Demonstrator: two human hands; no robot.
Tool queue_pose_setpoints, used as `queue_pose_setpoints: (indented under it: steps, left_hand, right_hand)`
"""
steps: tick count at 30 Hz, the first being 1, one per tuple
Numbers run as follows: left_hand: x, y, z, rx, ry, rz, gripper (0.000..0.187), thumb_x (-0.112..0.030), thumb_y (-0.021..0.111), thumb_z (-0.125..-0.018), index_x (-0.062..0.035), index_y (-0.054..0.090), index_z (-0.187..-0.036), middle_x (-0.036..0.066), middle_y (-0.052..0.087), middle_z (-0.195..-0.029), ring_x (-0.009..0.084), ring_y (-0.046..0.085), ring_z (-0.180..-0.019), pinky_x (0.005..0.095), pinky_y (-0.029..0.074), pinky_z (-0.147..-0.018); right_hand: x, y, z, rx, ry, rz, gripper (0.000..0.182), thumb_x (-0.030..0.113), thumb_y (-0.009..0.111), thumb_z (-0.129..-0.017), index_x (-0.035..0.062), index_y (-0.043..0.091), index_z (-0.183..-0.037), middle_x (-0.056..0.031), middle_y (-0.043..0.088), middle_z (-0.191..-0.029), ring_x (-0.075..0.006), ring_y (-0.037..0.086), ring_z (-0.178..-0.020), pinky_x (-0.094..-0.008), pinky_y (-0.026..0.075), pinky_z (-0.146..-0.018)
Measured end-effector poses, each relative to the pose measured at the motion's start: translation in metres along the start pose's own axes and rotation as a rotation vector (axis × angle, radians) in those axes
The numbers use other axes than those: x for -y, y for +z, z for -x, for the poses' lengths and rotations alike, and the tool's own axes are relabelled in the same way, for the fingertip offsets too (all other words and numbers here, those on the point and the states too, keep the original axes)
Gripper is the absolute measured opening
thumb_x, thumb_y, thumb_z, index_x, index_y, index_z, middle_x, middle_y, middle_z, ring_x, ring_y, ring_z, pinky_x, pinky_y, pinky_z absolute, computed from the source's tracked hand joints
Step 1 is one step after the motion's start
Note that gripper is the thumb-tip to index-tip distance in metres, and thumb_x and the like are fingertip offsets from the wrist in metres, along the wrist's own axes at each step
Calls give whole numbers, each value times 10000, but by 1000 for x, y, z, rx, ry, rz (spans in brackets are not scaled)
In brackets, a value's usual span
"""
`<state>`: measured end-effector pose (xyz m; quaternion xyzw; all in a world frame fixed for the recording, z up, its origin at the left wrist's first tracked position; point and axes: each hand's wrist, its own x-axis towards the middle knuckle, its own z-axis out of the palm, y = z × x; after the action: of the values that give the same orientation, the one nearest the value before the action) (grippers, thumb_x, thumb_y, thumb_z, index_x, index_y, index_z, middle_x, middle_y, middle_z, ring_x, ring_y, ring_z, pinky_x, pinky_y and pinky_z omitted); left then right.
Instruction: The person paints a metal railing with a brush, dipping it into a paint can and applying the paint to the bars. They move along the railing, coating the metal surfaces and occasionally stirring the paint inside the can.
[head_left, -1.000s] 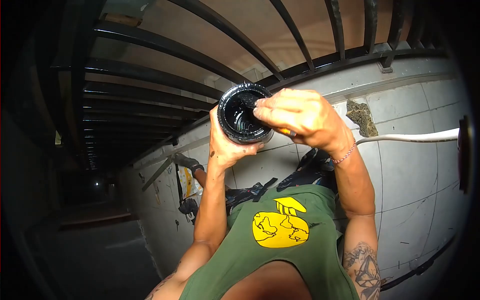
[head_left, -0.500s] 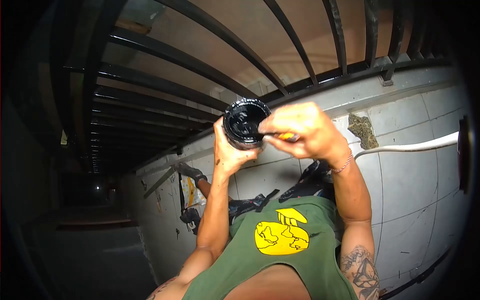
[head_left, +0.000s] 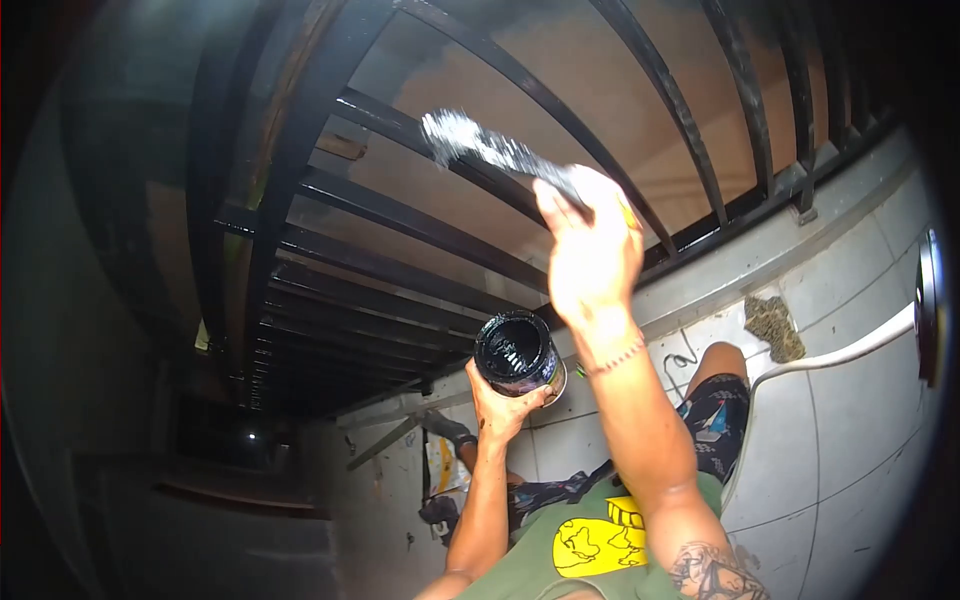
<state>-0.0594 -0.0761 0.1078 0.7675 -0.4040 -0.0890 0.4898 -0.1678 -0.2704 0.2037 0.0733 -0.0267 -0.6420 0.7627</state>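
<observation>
My left hand [head_left: 500, 408] is wrapped round the lower side of an open paint can [head_left: 552, 372], its mouth tilted toward me. Glossy black paint [head_left: 512, 345] coats the inside and the rim. My right hand [head_left: 598, 245] grips a paintbrush [head_left: 500, 152] by its handle, higher up and farther forward than the can. Wet black paint shines on the bristles, which overlap a bar of the black metal railing [head_left: 430, 225] in this view. Motion blurs the bristle tip.
Railing bars run along the front and left, above a grey ledge [head_left: 690, 285]. On the tiled floor [head_left: 790, 450] lie a stained rag [head_left: 774, 328] and a thin dark cord [head_left: 682, 358]. A white hose [head_left: 850, 350] crosses at right. A plastic bag [head_left: 443, 465] sits beside my foot.
My right hand has lifted the paintbrush out of the can and carried it up and forward to the railing. The can, still in my left hand, appears lower and farther right.
</observation>
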Motion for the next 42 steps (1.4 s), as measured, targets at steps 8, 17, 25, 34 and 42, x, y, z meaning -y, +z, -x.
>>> queue_pose_setpoints:
  steps: [8,17,25,34,42]
  left_hand:
    - [11,-22,15,-53,-18,-196,903,-217,908,-550,8,369,-1239,146,505,-1184,228,525,-1077,362,428,-943]
    - [30,-46,16,-38,-113,-191,806,-207,857,-645,25,374,-1247,179,511,-1199,265,526,-1096,373,408,-947]
    - [6,-55,21,-109,58,-405,940,-212,893,-556,14,358,-1296,168,491,-1221,272,505,-1126,394,399,-980]
    - [5,-50,27,-90,-42,-280,1023,-258,922,-478,5,360,-1291,155,484,-1222,262,505,-1124,392,413,-972]
    - [-4,-45,26,-66,0,-362,784,-198,833,-681,9,383,-1289,155,503,-1228,238,503,-1131,360,396,-967]
  right_hand:
    - [-53,58,-17,-124,-24,-257,121,52,599,-878,-53,573,-931,-159,622,-931,-279,662,-861,-391,570,-854]
    - [-54,83,-26,-291,126,-593,257,89,601,-860,-95,486,-997,-190,561,-991,-262,623,-911,-338,574,-878]
    - [-65,83,-25,-264,199,-433,127,59,584,-837,-50,519,-848,-139,581,-851,-227,640,-725,-341,611,-746]
    - [-50,76,-39,-243,36,-465,161,87,607,-830,-46,517,-820,-150,593,-831,-216,646,-743,-327,610,-744]
    - [-57,79,-21,-149,138,-323,135,65,569,-850,-56,531,-806,-154,597,-831,-265,662,-758,-339,604,-752]
